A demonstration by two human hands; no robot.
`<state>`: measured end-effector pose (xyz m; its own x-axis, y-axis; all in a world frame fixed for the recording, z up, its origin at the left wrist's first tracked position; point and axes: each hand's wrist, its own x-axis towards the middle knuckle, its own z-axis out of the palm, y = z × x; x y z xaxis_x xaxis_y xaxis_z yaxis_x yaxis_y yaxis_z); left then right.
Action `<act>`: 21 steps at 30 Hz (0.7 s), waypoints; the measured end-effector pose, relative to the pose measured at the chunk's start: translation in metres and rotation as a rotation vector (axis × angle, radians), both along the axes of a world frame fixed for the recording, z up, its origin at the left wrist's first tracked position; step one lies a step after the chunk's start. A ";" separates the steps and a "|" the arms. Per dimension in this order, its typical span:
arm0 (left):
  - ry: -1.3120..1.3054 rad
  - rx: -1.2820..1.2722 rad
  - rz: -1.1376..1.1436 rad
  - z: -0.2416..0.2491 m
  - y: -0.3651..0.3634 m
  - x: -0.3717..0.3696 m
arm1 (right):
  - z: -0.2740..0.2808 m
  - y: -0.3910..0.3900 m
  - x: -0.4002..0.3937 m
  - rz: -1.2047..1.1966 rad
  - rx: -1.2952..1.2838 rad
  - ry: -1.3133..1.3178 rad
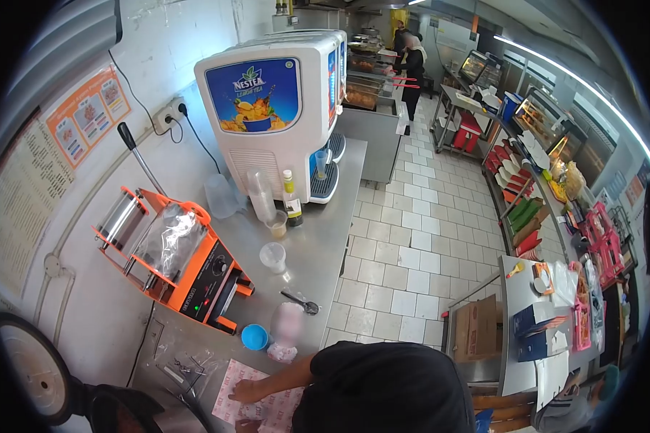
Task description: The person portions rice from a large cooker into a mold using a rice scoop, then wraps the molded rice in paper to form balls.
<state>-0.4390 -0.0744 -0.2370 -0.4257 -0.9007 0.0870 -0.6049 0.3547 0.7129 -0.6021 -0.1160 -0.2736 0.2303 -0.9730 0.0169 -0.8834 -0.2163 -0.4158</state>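
Observation:
My right hand [248,391], reaching in from a black sleeve, has its fingers bunched on a sheet of pink-and-white printed wrapping paper [229,372]. Only a sliver of my left hand [248,426] shows at the bottom edge, its fingers mostly hidden. Between the two hands lies a small pale wrapped bundle [250,411], its contents hidden. Just beyond the paper are a light-blue cup [255,337] and another printed wrapped bundle [282,351]. A dark spoon [300,302] rests farther up the steel counter, past a blurred pinkish patch.
An orange cup sealer [188,278] stands left, its lever raised. Behind are a clear cup [273,257], stacked cups [260,196], a bottle [292,200] and a drink dispenser [271,155]. Across the tiled aisle [390,278] is a loaded side table [513,307]. People stand at the back.

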 end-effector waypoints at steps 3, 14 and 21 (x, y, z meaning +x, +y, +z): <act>0.030 0.038 0.024 0.001 -0.004 0.001 | -0.012 0.005 -0.005 0.169 -0.609 0.134; 0.196 0.299 0.123 0.006 0.003 -0.019 | 0.025 0.024 -0.047 0.301 0.310 -0.877; 0.715 0.595 0.322 0.024 -0.002 -0.001 | 0.096 0.041 -0.059 -0.076 0.196 -0.808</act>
<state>-0.4398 -0.0763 -0.2133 -0.1761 -0.9446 -0.2770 0.0339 -0.2871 0.9573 -0.6609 -0.0753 -0.1775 0.1535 -0.9879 -0.0228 -0.3066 -0.0256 -0.9515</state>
